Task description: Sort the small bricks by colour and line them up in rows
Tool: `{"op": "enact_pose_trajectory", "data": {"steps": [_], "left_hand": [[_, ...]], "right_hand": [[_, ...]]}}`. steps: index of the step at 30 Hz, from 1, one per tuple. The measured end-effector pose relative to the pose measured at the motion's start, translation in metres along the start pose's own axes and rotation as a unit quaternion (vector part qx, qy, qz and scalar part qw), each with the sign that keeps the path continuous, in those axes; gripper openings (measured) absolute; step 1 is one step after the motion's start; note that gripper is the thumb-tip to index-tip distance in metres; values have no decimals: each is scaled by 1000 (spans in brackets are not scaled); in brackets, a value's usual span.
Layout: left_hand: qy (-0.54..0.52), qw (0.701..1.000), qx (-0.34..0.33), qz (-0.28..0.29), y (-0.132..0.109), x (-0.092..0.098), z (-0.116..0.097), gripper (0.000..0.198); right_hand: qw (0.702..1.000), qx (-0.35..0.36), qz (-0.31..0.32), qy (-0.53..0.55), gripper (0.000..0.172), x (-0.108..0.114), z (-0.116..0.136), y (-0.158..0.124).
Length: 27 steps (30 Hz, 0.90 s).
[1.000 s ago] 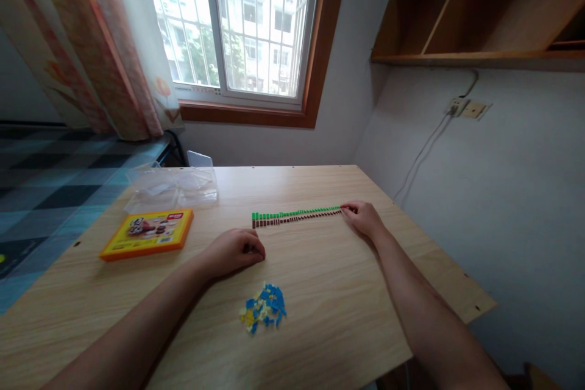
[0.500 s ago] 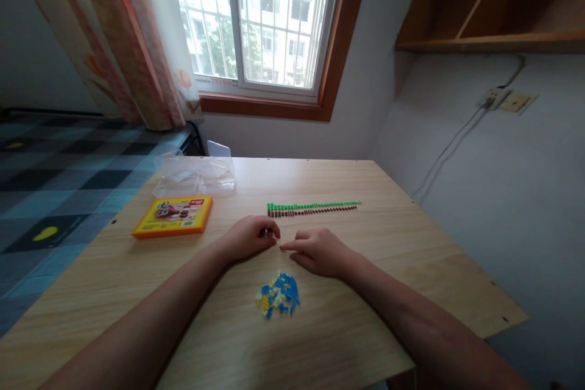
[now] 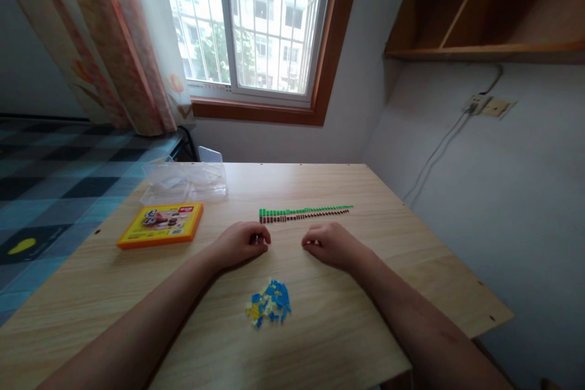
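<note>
My left hand (image 3: 242, 241) rests on the table with its fingers curled toward the thumb; whether anything small sits between them is hidden. My right hand (image 3: 331, 245) is apart from it on the right, thumb and fingers pressed together, and what they pinch, if anything, is too small to make out. Just beyond both hands lies a long row of green toy bricks (image 3: 292, 211), with a row of dark brown bricks (image 3: 295, 217) along its near side. Closer to me is a loose pile of blue, yellow and cream bricks (image 3: 270, 301).
A flat yellow-orange box (image 3: 159, 225) with a printed picture lies left of my left hand. Behind it stand clear plastic trays (image 3: 185, 181). The wooden table (image 3: 356, 329) meets a bed (image 3: 77, 158) at the left, and a window (image 3: 247, 24) is beyond.
My right hand has drawn away to the right from my left hand, its pointing forefinger now folded in. The tiny dark piece at its fingertip no longer shows. The view has shifted slightly.
</note>
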<state>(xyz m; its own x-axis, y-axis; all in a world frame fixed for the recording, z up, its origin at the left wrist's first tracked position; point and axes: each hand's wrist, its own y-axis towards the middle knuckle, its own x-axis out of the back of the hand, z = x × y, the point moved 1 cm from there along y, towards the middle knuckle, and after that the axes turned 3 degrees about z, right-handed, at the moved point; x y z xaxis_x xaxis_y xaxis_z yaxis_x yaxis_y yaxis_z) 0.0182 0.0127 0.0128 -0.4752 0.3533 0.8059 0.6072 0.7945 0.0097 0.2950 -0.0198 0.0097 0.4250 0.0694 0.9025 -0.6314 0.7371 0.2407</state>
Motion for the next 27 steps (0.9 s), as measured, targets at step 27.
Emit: {"op": "enact_pose_trajectory", "data": {"steps": [27], "left_hand": [[-8,1000,0,-8,0,-1,3,17]], "right_hand": [[929,-343,-129,-46,23,33,-149,-49]]}}
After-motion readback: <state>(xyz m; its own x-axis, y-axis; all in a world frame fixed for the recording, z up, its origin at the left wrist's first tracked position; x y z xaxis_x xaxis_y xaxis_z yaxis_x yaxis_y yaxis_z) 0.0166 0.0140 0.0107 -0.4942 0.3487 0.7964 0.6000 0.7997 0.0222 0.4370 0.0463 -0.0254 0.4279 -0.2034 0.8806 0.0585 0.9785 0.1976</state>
